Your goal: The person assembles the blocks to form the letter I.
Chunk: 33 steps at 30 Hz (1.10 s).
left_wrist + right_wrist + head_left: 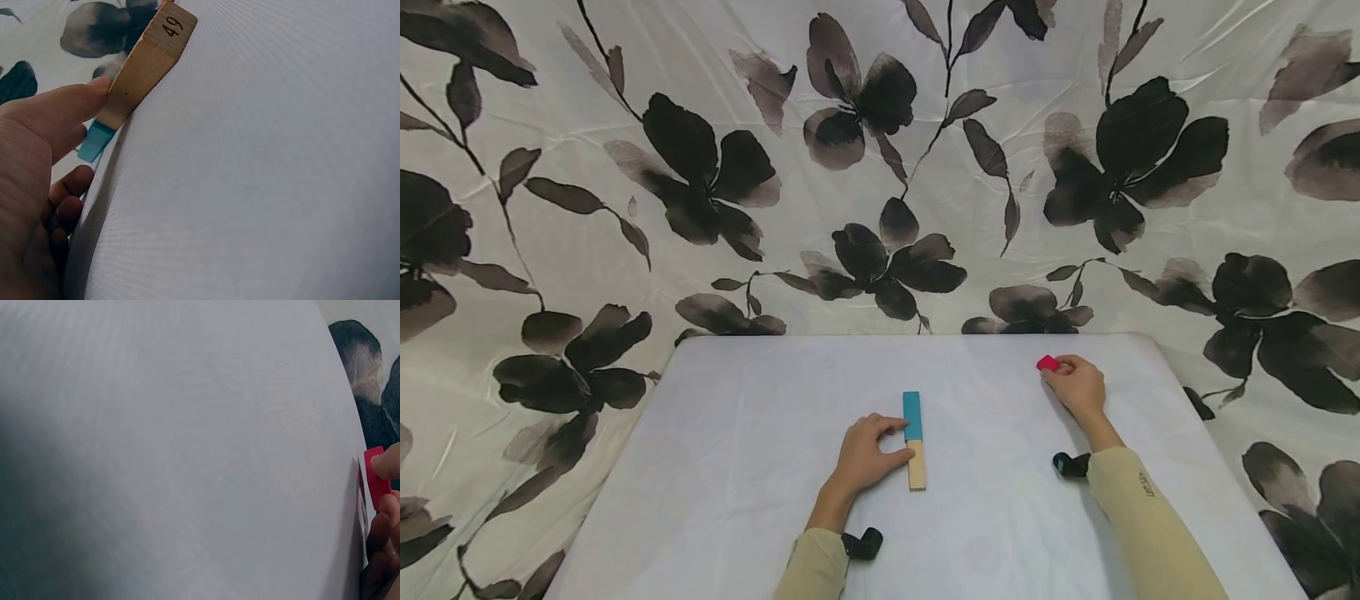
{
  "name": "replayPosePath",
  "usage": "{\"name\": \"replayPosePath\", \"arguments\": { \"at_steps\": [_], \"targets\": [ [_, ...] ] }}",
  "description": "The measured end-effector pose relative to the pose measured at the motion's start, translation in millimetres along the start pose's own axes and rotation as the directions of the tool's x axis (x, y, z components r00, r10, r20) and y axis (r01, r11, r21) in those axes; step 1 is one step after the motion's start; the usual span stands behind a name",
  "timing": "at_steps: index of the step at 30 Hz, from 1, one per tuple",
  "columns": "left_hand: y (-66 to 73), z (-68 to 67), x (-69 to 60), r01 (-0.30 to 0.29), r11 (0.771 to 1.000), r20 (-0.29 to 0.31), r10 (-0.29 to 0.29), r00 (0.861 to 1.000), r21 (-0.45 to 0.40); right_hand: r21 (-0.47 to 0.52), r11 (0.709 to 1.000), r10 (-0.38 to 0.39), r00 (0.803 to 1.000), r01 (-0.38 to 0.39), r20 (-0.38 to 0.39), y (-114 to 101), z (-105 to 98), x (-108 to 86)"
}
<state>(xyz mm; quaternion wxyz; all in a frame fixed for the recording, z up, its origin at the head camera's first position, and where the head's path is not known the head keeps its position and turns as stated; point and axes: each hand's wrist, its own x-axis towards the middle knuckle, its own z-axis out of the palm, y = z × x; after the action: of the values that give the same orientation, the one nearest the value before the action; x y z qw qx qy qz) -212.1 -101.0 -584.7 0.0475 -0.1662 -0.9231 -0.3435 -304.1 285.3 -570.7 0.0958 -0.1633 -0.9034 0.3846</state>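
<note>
In the head view a blue block (912, 415) and a plain wooden block (917, 467) lie end to end in a line on the white table. My left hand (863, 454) is at their left side, index fingertip at the blue block and thumb at the wooden one. The left wrist view shows the thumb against the wooden block (140, 75), marked 49 on its end, with the blue block (95, 141) beyond. Toward the far right, my right hand (1078, 385) pinches a small red block (1047, 363), partly covered by the fingers; the right wrist view shows the red block (377, 478) at its edge.
The white-covered table (760, 392) ends at a straight far edge. Behind it hangs a floral cloth (1000, 192). A black wrist camera (862, 545) sits at the left wrist and another black camera (1070, 465) at the right wrist, both low over the table.
</note>
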Motion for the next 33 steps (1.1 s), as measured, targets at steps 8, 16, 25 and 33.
{"name": "replayPosePath", "arguments": {
  "at_steps": [8, 16, 25, 33],
  "targets": [
    [-0.2, 0.6, 0.8, 0.000, 1.000, -0.004, 0.000, 1.000, 0.004, 0.037, 0.999, -0.030, 0.999, 0.031, -0.015, -3, 3, 0.9],
    [-1.0, 0.5, -1.9, 0.000, 1.000, 0.007, 0.000, 1.000, 0.012, 0.112, 0.993, -0.047, 0.999, 0.045, 0.021, -10, 8, -7.4],
    [-1.8, 2.1, -2.8, -0.013, 1.000, -0.005, 0.013, 1.000, -0.004, 0.138, 0.984, -0.121, 0.991, 0.112, 0.057, -30, 15, -14.7],
    [-2.1, 1.8, -0.1, -0.009, 1.000, -0.008, 0.009, 1.000, 0.003, 0.142, 0.970, -0.208, 0.976, 0.198, 0.060, -48, 20, -18.4]
  ]
}}
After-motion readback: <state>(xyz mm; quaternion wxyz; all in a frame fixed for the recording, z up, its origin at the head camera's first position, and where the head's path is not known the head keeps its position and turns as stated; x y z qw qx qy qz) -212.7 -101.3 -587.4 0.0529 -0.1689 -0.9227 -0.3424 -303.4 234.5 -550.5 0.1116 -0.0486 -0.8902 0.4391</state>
